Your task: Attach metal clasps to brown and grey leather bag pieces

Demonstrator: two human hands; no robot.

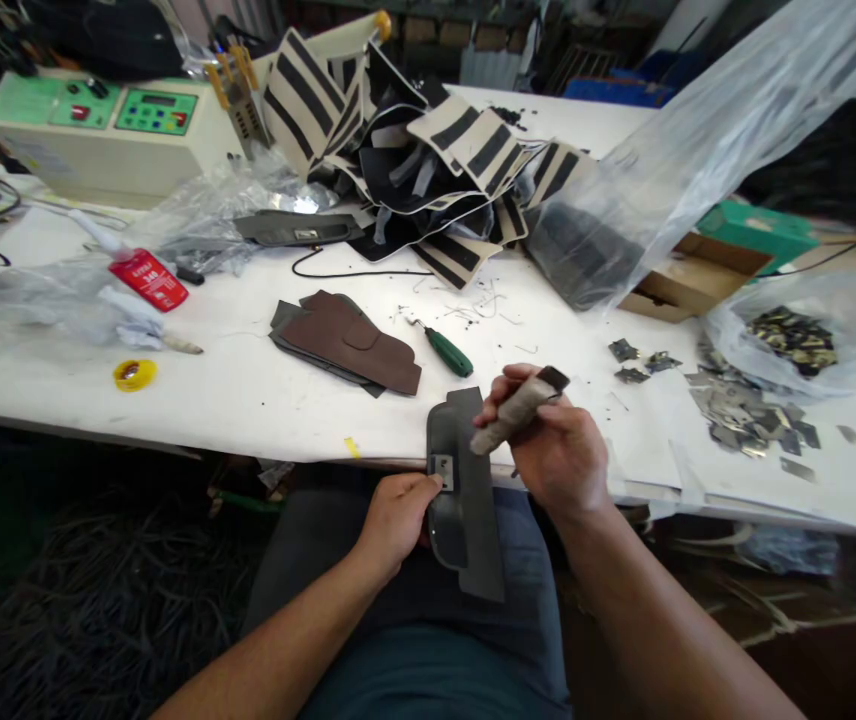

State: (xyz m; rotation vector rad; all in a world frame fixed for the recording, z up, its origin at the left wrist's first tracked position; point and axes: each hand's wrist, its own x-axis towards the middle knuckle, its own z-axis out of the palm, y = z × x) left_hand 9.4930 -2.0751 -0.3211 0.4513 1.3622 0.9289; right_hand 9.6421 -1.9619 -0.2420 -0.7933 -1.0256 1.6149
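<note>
White table (248, 385); a heap of striped panels (465, 145) stands toward its far edge. Stacked brown and grey pieces (349, 342) lie nearer the front edge, with no plate visible on the top one. The grey panel (477, 510) is at the front edge, partly over the lap, held by the left hand (396, 515). The right hand (567, 455) grips a wrapped tool (516, 415). Loose metal plates (750, 410) remain toward the right end. One small plate (443, 470) sits on the panel under the left thumb; whether it is fastened cannot be told.
</note>
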